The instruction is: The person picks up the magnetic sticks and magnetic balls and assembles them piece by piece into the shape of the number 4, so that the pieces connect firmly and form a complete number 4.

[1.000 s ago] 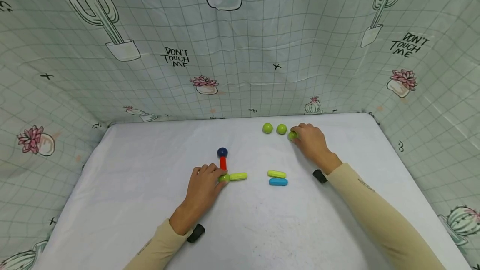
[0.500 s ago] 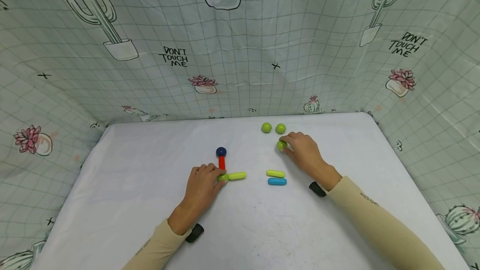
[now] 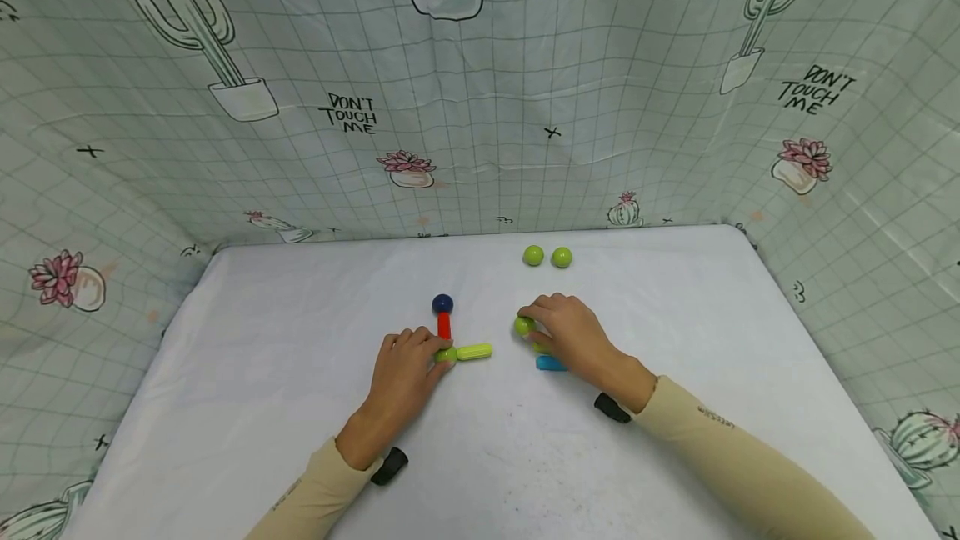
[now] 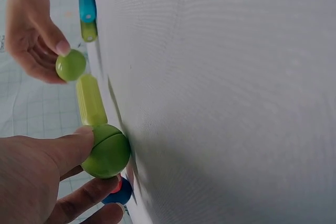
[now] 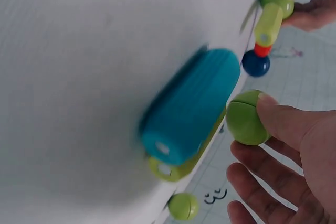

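My left hand pinches a green ball between thumb and fingers. A yellow-green rod extends from that ball to the right, and a red rod runs from it toward the back, ending in a dark blue ball. With thumb and fingertips, my right hand holds another green ball to the right of this joined piece, apart from the yellow-green rod. Beneath the right hand lie a blue rod and a loose yellow-green rod, side by side, partly hidden in the head view.
Two more green balls, one at the left and one at the right, sit near the back edge of the white table. A printed cactus cloth hangs behind the table and along its sides. Each wrist wears a small black device.
My right hand has carried its green ball from the back right toward the left and nearer, over the loose rods. My left hand keeps its place on the joined piece.
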{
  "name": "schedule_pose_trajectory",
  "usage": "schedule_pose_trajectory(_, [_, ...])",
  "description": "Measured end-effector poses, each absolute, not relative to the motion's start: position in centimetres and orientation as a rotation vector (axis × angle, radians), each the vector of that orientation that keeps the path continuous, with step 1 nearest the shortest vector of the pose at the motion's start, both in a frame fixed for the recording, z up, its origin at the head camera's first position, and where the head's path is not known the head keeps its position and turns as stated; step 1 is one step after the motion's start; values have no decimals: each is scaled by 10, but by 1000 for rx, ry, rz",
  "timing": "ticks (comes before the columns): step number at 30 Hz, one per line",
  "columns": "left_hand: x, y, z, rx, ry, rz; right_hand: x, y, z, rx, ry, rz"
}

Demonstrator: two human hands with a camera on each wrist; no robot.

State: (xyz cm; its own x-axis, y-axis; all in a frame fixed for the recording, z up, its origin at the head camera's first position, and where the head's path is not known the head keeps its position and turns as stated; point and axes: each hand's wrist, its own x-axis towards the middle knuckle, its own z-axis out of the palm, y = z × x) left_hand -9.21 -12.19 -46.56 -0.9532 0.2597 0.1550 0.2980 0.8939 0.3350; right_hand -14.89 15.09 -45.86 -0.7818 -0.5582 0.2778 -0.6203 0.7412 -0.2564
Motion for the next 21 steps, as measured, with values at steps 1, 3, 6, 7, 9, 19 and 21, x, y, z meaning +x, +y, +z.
schedule_pose_trajectory(1, [-92,-122,-466,-436,-2952,-553,-148,149,-459,948,-2761,512])
schedule_pose_trajectory(3, [-92,-122,-466,-435,-2951,-557,-145,145,-461,964,-2760,521])
schedule_pose_trajectory(6, [-92,-122,-467,-434,-2954,-551,-141,140,-462,991,-2745,515])
schedule_pose_trajectory(7, [-92,-122,-467,-433,-2955,-549,-140,138,-462,1000,-2738,514])
schedule_pose_trajectory(9, [-92,-122,-467,-431,-2959,-546,-138,135,-463,1017,-2729,502])
schedule_pose_trajectory(19, [-92,-123,-467,-442,-2940,-566,-134,127,-466,1035,-2758,512])
schedule_pose_trajectory(21, [-92,-123,-467,-446,-2934,-569,-133,126,-466,1035,-2765,520])
